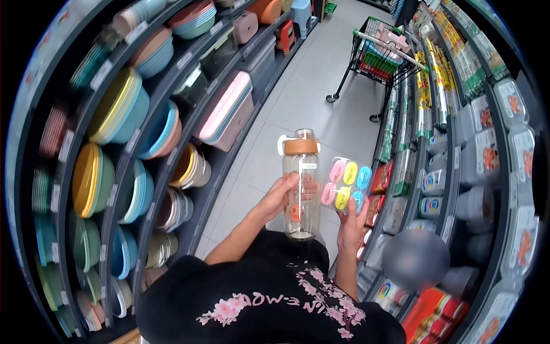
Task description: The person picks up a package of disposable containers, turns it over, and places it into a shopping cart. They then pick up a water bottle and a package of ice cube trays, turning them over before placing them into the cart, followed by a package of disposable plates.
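Note:
My left hand (279, 195) is wrapped around a clear water bottle (302, 218) with a brown lid and a white carry loop, held upright in front of my chest. To its right, my right hand (350, 225) grips the lower edge of a clear pack (345, 184) by thumb and fingers. Inside the pack are several oval pieces in pink, yellow and blue; their exact kind I cannot make out. The bottle and the pack are close together but apart.
On the left, a shelf unit (192, 146) holds coloured basins (123, 109) and pink storage boxes (226, 112). A shopping cart (375, 51) with goods stands ahead in the aisle (286, 97). The right shelves hold wrapped rolls (424, 74) and plastic containers (475, 137). A blurred round patch (416, 261) covers part of them.

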{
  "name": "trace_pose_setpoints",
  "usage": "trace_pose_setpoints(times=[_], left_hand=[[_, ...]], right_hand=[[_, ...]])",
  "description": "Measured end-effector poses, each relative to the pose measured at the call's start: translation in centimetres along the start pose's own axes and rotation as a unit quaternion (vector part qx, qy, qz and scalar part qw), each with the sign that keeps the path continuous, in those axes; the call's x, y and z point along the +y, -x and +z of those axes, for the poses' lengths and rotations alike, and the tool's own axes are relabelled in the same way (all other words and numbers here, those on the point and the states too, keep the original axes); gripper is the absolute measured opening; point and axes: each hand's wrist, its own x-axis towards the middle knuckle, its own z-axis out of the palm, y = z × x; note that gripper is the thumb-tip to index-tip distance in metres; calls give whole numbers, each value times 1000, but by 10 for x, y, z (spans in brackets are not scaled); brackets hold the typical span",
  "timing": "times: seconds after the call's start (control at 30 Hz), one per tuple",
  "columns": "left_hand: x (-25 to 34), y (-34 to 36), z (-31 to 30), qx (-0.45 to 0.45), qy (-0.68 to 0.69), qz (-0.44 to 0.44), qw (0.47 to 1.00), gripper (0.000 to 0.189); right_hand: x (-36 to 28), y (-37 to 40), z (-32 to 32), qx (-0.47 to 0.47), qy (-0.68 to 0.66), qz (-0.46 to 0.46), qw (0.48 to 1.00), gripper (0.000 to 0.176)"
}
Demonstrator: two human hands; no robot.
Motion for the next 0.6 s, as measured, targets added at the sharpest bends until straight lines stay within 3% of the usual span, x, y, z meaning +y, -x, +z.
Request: trace_pose_setpoints(times=[0.13,0.27,0.37,0.4,0.6], left_hand=[[43,-54,6,42,-32,41,998,67],[73,-103,-5,62,13,84,994,64],[84,-143,-25,96,48,88,990,66],[87,-159,-36,100,2,87,991,76],[133,-268,-94,78,-3,83,993,76]], right_hand=[[-24,-96,25,-43,12,26,999,65],[-26,-169,56,-115,3,50,992,69],[-23,-217,82,-145,28,56,987,69],[-24,-234,90,-132,28,49,990,69],[-23,-345,145,-148,71,50,985,68]])
